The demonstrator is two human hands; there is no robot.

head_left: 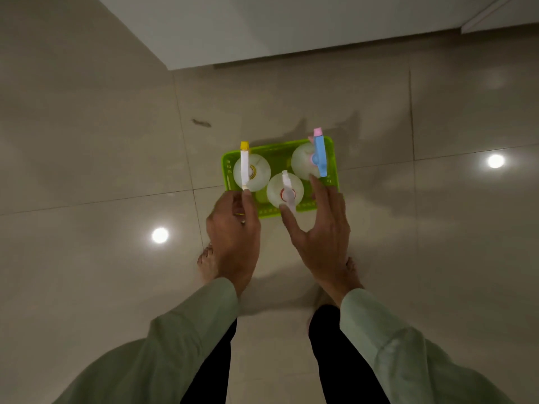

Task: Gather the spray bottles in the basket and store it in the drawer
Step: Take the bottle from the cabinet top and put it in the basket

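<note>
Green plastic basket (332, 158) sits on tiled floor (87, 141), centre frame, w/ three spray bottles upright inside: yellow-nozzle bottle (251, 172) at left, white-trigger bottle (285, 190) at lower middle, blue-trigger bottle (309, 160) at upper right. Gathering looks done; you're at the pick-up step. Your left hand (233, 225) is over the basket's lower-left corner, fingers curled, poss. closed on the rim, but can't tell. Your right hand (320, 225) hovers at the lower-right edge, fingers spread, gripping nothing. Next: close both hands on opposite rims, lift level so bottles don't tip. White cabinet front (262, 27) at top; drawer not identifiable.
</note>
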